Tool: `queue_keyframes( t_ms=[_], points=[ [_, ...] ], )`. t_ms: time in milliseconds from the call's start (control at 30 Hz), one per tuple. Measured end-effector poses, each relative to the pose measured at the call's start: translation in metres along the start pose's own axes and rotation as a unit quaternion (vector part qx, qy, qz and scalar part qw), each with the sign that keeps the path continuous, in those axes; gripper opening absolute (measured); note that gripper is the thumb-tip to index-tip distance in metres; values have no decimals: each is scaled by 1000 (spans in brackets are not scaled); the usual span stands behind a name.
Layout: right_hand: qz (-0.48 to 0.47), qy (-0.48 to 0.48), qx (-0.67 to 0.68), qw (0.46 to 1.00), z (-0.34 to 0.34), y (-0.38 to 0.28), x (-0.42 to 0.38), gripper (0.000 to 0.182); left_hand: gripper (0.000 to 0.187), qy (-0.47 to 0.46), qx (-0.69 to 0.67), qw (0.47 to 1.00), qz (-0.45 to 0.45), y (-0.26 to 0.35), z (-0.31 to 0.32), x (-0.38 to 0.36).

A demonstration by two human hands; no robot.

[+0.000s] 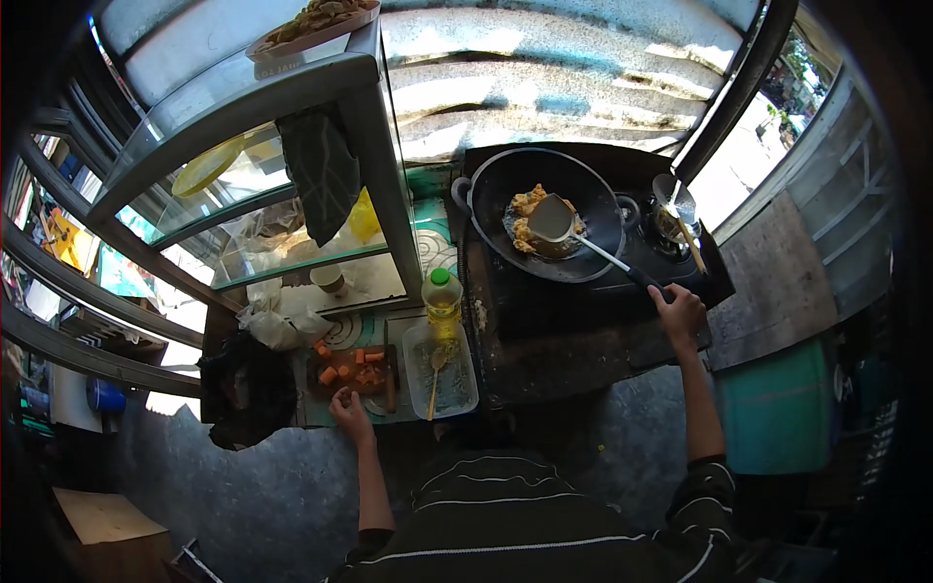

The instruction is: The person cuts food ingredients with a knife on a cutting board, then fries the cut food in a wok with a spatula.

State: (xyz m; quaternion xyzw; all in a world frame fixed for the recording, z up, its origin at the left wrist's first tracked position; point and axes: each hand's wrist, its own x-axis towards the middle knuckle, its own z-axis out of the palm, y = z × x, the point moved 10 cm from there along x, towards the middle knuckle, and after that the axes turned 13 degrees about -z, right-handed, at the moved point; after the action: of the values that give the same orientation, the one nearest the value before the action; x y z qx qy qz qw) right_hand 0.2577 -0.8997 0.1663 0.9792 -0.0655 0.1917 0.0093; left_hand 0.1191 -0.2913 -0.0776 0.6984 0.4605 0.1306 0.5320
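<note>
My right hand point(680, 314) is closed around the black handle end of a metal spatula point(612, 255). The spatula's wide blade rests on golden-brown frying pieces point(530, 202) in oil at the bottom of a dark wok point(600, 185). My left hand point(351, 418) hovers by the near edge of a cutting board point(321, 389), its fingers loosely bent with nothing visible in them. Orange carrot pieces point(369, 357) lie on that board, and a knife point(391, 374) lies along its right side. Beside it is a clear plastic tub point(465, 389) with a wooden-looking spoon point(435, 374) in it.
An oil bottle with a green cap point(441, 282) stands behind the tub. A strainer point(673, 204) sits on the stove's right burner. To the left are a glass display case point(374, 126), a white plastic bag point(282, 321) and a black bag point(248, 384). A green bin point(773, 413) stands at right.
</note>
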Motion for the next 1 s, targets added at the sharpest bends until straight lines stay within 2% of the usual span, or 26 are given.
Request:
queue_keyframes(
  t_ms=[333, 533, 667, 733, 833, 1000],
  points=[
    [-73, 36, -16, 997, -15, -37, 18, 37, 19, -3, -12, 1000, -6, -7, -2, 0],
    [-121, 20, -33, 992, -26, -45, 25, 35, 20, 8, -10, 1000, -4, -8, -8, 0],
    [-131, 44, -30, 990, -21, -46, 20, 35, 20, 10, 3, 1000, 2, -12, -8, 3],
    [-96, 44, -34, 994, -26, -36, 17, 34, 19, 14, 0, 1000, 12, -10, -10, 3],
    [-102, 94, -45, 989, -43, -30, 11, 32, 19, 9, -1, 1000, -1, -8, -12, 0],
    [-126, 97, -97, 982, -37, -20, 9, 29, 19, 12, -8, 1000, -12, -7, -13, 2]
  ],
)
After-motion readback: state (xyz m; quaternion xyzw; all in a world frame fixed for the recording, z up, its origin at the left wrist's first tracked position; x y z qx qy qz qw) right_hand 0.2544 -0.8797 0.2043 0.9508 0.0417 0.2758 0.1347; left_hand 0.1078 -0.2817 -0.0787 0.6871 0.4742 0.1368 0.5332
